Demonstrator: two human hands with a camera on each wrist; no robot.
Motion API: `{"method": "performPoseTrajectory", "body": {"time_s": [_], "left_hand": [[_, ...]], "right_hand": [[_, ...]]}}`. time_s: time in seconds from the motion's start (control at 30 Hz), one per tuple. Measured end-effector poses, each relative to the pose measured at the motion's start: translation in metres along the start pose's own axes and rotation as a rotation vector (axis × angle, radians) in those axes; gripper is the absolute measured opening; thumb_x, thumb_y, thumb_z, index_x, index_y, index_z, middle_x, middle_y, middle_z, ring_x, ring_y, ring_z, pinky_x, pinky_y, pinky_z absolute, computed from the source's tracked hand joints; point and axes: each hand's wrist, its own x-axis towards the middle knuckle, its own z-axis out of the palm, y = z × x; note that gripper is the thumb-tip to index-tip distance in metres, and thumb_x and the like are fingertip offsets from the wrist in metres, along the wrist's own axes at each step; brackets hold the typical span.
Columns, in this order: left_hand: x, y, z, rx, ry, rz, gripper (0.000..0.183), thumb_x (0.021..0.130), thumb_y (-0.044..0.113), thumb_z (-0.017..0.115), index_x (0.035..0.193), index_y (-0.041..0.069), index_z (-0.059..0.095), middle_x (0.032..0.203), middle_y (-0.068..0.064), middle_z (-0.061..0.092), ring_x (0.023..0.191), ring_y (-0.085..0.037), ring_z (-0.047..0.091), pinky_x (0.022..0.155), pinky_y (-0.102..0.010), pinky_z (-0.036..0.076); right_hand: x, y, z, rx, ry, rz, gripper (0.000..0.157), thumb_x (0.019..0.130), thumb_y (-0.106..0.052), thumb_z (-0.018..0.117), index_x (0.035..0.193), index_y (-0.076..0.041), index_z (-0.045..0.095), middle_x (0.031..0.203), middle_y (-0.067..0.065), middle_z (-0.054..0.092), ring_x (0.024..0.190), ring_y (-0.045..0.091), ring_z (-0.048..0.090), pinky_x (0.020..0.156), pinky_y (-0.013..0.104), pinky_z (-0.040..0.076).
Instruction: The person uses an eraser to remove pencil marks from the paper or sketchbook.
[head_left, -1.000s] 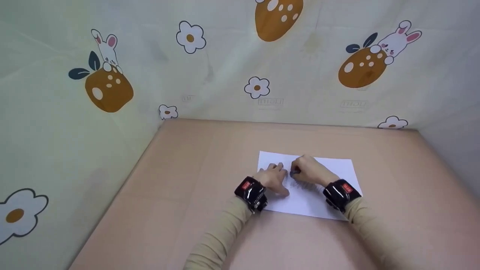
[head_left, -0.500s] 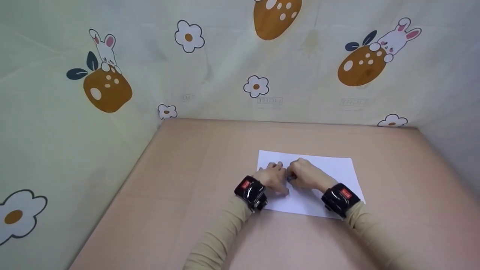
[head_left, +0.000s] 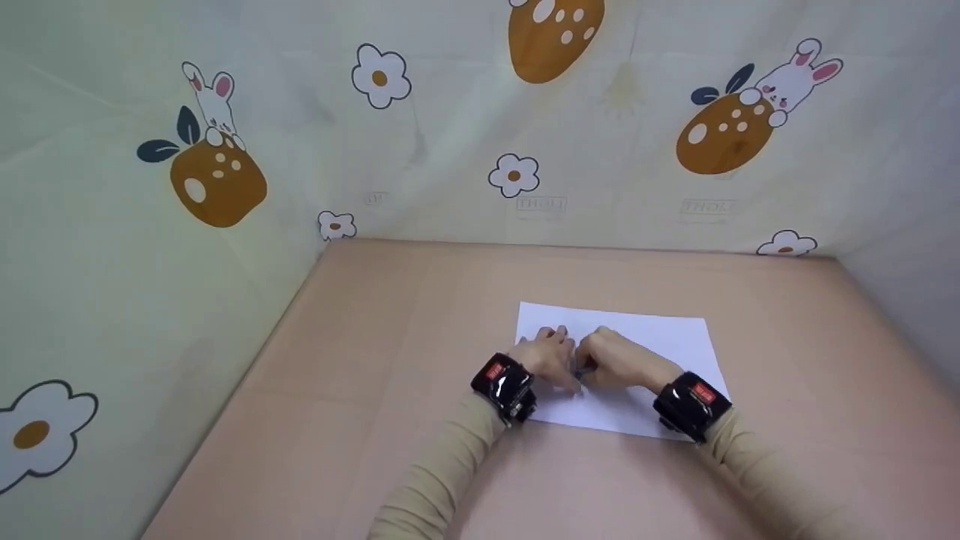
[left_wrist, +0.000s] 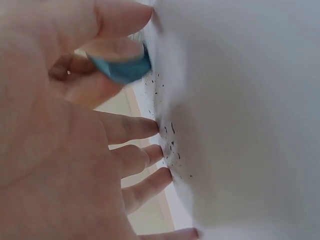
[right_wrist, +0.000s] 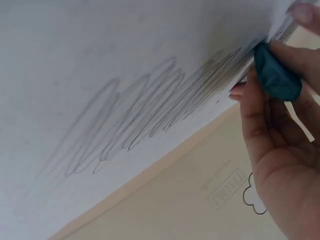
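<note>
Currently, the right hand (head_left: 621,360) pinches a blue-green rounded lump (right_wrist: 279,75) on white rectangular paper (head_left: 626,414), just beside the outspread left hand (head_left: 547,357).

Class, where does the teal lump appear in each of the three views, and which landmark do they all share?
Head: right of and below centre, the teal lump looks small and dark, pinched by the right hand.
Left wrist: upper left, the teal lump partly covered by fingers.
Right wrist: upper right, the teal lump in plain sight.
Shared landmark: the white paper.
</note>
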Motion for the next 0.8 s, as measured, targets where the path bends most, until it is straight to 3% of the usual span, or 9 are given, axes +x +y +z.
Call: {"method": "performPoseTrajectory", "body": {"time_s": [0.07, 0.23, 0.47, 0.63, 0.8], "left_hand": [[-0.001, 0.0, 0.0, -0.002, -0.004, -0.008, 0.076, 0.082, 0.051, 0.065, 0.143, 0.013, 0.039, 0.159, -0.004, 0.021, 0.146, -0.023, 0.021, 0.115, -0.055, 0.026], [-0.001, 0.0, 0.001, 0.016, 0.001, -0.019, 0.074, 0.083, 0.049, 0.062, 0.145, 0.015, 0.038, 0.159, -0.003, 0.022, 0.146, -0.021, 0.021, 0.115, -0.053, 0.028], [-0.002, 0.002, 0.004, 0.012, -0.016, -0.023, 0.077, 0.083, 0.05, 0.062, 0.146, 0.013, 0.036, 0.16, -0.004, 0.02, 0.146, -0.022, 0.021, 0.114, -0.054, 0.029], [-0.002, 0.003, 0.001, 0.001, 0.0, -0.028, 0.072, 0.083, 0.05, 0.063, 0.141, 0.013, 0.042, 0.159, -0.005, 0.022, 0.145, -0.022, 0.023, 0.113, -0.055, 0.03], [-0.001, 0.005, 0.0, 0.002, -0.008, -0.019, 0.075, 0.083, 0.05, 0.062, 0.144, 0.013, 0.039, 0.16, -0.004, 0.02, 0.146, -0.022, 0.021, 0.113, -0.055, 0.03]], "right_hand": [[0.0, 0.001, -0.001, 0.011, -0.007, 0.002, 0.013, 0.069, 0.008, 0.067, 0.069, -0.004, 0.071, 0.063, 0.005, 0.067, 0.054, 0.001, 0.048, 0.052, 0.015, 0.044], [0.003, 0.015, -0.001, -0.069, 0.081, 0.073, 0.01, 0.07, 0.005, 0.068, 0.063, -0.003, 0.066, 0.057, 0.002, 0.059, 0.054, 0.003, 0.042, 0.05, 0.015, 0.037], [-0.001, 0.01, -0.002, 0.021, -0.044, -0.024, 0.008, 0.068, 0.005, 0.068, 0.067, -0.003, 0.071, 0.059, 0.005, 0.065, 0.052, 0.0, 0.045, 0.049, 0.015, 0.042], [0.003, 0.012, -0.005, -0.038, 0.03, 0.059, 0.008, 0.07, 0.004, 0.069, 0.066, -0.002, 0.068, 0.059, 0.003, 0.062, 0.054, 0.002, 0.045, 0.05, 0.015, 0.041], [0.002, 0.012, -0.011, 0.01, -0.09, 0.096, 0.007, 0.067, 0.004, 0.071, 0.065, -0.003, 0.069, 0.059, 0.004, 0.064, 0.051, 0.002, 0.046, 0.049, 0.015, 0.042]]}}
